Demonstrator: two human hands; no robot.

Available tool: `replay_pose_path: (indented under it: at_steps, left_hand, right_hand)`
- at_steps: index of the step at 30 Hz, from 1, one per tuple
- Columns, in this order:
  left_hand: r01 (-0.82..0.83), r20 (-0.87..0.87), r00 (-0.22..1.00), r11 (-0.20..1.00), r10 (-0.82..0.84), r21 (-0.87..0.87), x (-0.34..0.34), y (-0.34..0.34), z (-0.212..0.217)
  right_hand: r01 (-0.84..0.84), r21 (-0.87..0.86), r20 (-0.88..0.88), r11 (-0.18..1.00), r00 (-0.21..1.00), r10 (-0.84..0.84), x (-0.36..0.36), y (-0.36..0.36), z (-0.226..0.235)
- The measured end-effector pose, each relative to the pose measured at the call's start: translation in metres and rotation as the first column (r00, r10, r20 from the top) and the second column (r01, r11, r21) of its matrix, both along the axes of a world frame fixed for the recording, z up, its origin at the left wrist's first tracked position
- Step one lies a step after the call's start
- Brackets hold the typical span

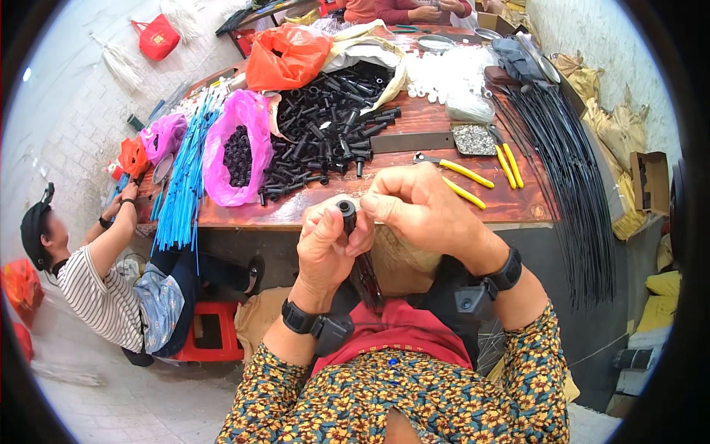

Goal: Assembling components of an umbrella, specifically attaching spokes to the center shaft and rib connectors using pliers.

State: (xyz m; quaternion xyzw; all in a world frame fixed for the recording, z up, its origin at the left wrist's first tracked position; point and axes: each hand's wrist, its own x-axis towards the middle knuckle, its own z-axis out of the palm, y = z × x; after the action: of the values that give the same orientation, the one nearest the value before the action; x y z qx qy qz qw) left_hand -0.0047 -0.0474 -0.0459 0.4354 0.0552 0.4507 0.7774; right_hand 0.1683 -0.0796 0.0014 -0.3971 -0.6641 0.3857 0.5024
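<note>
My left hand (324,235) is wrapped around a black plastic tube (346,209) with its open round end facing up. Lower down, dark thin lengths run from below that hand toward my lap. Just beside the tube's top, my right hand (425,207) is closed in a pinch, thumb against forefinger; what it pinches is too small to make out. Beyond my hands, a heap of similar black tubes (318,126) spills onto the wooden table (414,164) from a pale sack. Yellow-handled pliers (466,172) lie past my right hand.
A pink bag (216,152) of small black parts and blue rods (185,185) lie left. White plastic pieces (447,72), small metal bits (473,139), and long black rods (573,148) are right. A seated co-worker (103,288) works at left; another person's hands (436,9) show across the table.
</note>
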Motion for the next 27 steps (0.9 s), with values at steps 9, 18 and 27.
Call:
replay_pose_path:
  at_steps: [9, 18, 27]
  left_hand:
    - [-0.020, 0.002, 1.000, 0.999, 0.020, -0.039, 0.001, 0.008, -0.007]
    - [-0.056, -0.238, 0.969, 0.996, 0.072, 0.072, 0.007, -0.013, -0.005]
    - [-0.066, -0.365, 0.915, 0.957, 0.170, 0.281, -0.001, -0.010, -0.016]
  right_hand:
    - [0.093, 0.661, 0.217, 0.745, 0.927, -0.307, 0.008, 0.005, -0.017]
    - [0.075, 0.417, 0.304, 0.906, 0.927, -0.217, 0.009, -0.028, -0.024]
    - [-0.071, -0.008, 0.268, 0.997, 0.961, 0.070, 0.057, -0.005, -0.048]
